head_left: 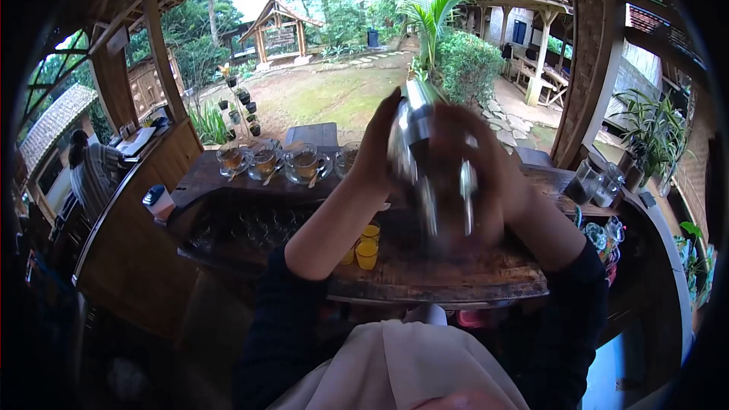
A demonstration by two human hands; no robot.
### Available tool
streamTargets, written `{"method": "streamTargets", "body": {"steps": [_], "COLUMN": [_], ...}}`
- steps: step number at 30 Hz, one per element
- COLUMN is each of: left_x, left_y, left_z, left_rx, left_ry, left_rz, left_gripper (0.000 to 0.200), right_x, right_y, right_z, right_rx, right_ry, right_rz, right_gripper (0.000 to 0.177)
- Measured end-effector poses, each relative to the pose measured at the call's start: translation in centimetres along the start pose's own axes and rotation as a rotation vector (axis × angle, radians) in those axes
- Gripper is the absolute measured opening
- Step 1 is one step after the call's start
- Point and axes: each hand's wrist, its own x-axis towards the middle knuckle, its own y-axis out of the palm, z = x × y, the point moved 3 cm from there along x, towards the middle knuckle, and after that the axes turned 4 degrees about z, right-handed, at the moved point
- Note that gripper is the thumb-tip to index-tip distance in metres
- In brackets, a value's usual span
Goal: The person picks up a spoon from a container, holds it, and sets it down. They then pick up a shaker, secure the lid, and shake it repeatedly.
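Here, left hand [377, 148] and right hand [493, 182] clasp a blurred steel shaker [414, 125] above the counter [471, 273], its contents hidden; cups [305, 161] of amber drink at its far edge; orange-filled glasses [367, 252] nearer.

A metal shaker [414, 140] dissolves into motion blur, as do the left hand [380, 144] and right hand [497, 182] wrapped around it. The finger outlines within each grip cannot be made out. The left forearm hides part of the yellow glasses [367, 254] on the wooden surface [456, 273]. The contents of the jars [594, 182] at right are too small to tell. A person [91, 171] at far left, back turned, is partly cut off by the counter edge, and the lens's dark rim swallows the corners.
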Motion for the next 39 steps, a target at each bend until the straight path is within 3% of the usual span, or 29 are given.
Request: {"method": "streamTargets", "body": {"steps": [2, 4, 5, 7, 8, 10, 11, 12, 14, 16, 17, 18, 20, 21, 22, 23, 24, 26, 27, 28, 29, 30, 32, 33, 35, 36, 37, 38, 39], "left_x": [1.6, 1.3, 0.6, -1.4, -2.6, -3.5, -3.4, -2.8, -0.6, 0.3, 0.3, -0.4, -2.3, -3.2, -4.0, -4.6, -5.1, -5.1, -4.2, -3.8, -3.0, -2.7, -2.8, -3.3, -5.2, -6.3, -6.7, -6.9, -6.8], "left_y": [-2.3, -2.9, -1.7, 3.0, 3.9, 5.1, 5.3, 3.4, -2.5, -5.6, -5.8, -5.7, -0.9, 1.2, 2.8, 4.7, 6.0, 4.3, 1.6, -1.5, -5.4, -4.0, -3.2, -2.8, 2.5, 3.3, 4.5, 5.4, 5.2], "left_z": [0.2, 0.0, 0.0, 0.5, 0.8, 0.6, -0.3, -1.6, -3.9, -3.7, -3.3, -3.7, -3.5, -2.6, -2.2, -1.4, -0.9, -1.7, -2.7, -3.4, -4.0, -2.5, -2.3, -2.7, -1.5, -1.1, -0.5, -0.2, -0.7], "left_rx": [0.142, 0.213, 0.139, 0.151, 0.235, 0.635, 0.693, 0.625, 0.149, 0.281, 0.128, 0.137, 0.05, 0.138, 0.312, 0.476, 0.638, 0.59, 0.303, 0.016, 0.311, -0.042, -0.043, -0.029, -0.069, 0.109, 0.321, 0.531, 0.554], "left_ry": [0.182, 0.227, 0.206, 0.051, 0.252, 0.417, 0.519, 0.451, 0.086, 0.182, 0.156, 0.16, 0.17, 0.109, 0.368, 0.51, 0.646, 0.643, 0.359, 0.077, 0.25, 0.364, 0.31, 0.306, 0.102, 0.326, 0.435, 0.539, 0.539], "left_rz": [-0.033, -0.044, -0.094, -0.161, -0.204, 0.279, 0.077, -0.146, -0.046, -0.268, -0.356, -0.351, -0.081, -0.201, -0.3, -0.096, 0.112, 0.06, 0.01, -0.036, 0.18, -0.347, -0.328, -0.327, -0.098, -0.171, -0.016, 0.142, 0.106], "left_gripper": [0.038, 0.038, 0.039, 0.043, 0.046, 0.049, 0.049, 0.041, 0.034, 0.033, 0.033, 0.033, 0.034, 0.039, 0.047, 0.049, 0.052, 0.048, 0.044, 0.041, 0.038, 0.036, 0.038, 0.038, 0.044, 0.051, 0.052, 0.054, 0.053], "right_x": [0.5, 0.8, 1.5, 1.7, 1.9, 1.3, 1.1, 0.8, 1.7, 2.3, 2.1, 2.0, 2.8, 3.0, 2.8, 2.4, 2.3, 2.1, 2.9, 3.0, 3.5, 3.7, 4.4, 3.9, 4.5, 3.4, 3.0, 2.9, 2.9], "right_y": [2.6, 2.6, 2.3, 0.7, 1.2, 2.1, 1.7, 1.4, 3.4, 6.5, 6.4, 6.2, 4.2, 3.3, 3.8, 4.4, 4.5, 4.3, 3.6, 4.6, 6.2, 6.5, 6.2, 6.2, 3.8, 4.3, 5.9, 5.9, 5.5], "right_z": [-2.3, -3.6, -1.8, 2.3, 2.3, 4.7, 3.4, 1.8, -2.1, -5.5, -5.6, -5.2, -2.0, 0.1, 2.0, 3.4, 3.1, 1.8, -0.1, -1.6, -2.3, -2.8, -3.5, -2.6, 2.3, 4.7, 5.4, 4.8, 4.2], "right_rx": [-0.219, 0.116, -0.072, 0.021, 0.023, -0.389, -0.215, -0.043, 0.121, 0.298, 0.298, 0.151, 0.037, 0.073, -0.109, -0.292, -0.291, 0.217, 0.268, 0.314, 0.124, 0.122, 0.31, 0.321, 0.119, 0.073, -0.289, -0.292, -0.16], "right_ry": [0.021, 0.22, 0.098, 0.025, 0.02, -0.855, -0.653, -0.447, 0.137, 0.316, 0.306, 0.193, -0.01, -0.094, -0.453, -0.811, -0.813, -0.546, -0.207, 0.074, 0.183, 0.179, 0.237, 0.255, -0.093, -0.261, -0.808, -0.813, -0.813], "right_rz": [-0.108, -0.262, -0.124, -0.007, -0.007, -0.373, -0.207, -0.042, -0.154, -0.424, -0.424, -0.275, -0.054, 0.015, -0.126, -0.269, -0.266, -0.162, 0.049, -0.041, -0.115, -0.117, -0.288, -0.181, 0.086, -0.002, -0.318, -0.318, -0.349], "right_gripper": [0.079, 0.07, 0.066, 0.064, 0.064, 0.068, 0.069, 0.07, 0.061, 0.06, 0.06, 0.058, 0.057, 0.057, 0.067, 0.077, 0.077, 0.083, 0.074, 0.066, 0.065, 0.065, 0.06, 0.063, 0.066, 0.066, 0.064, 0.064, 0.062]}}
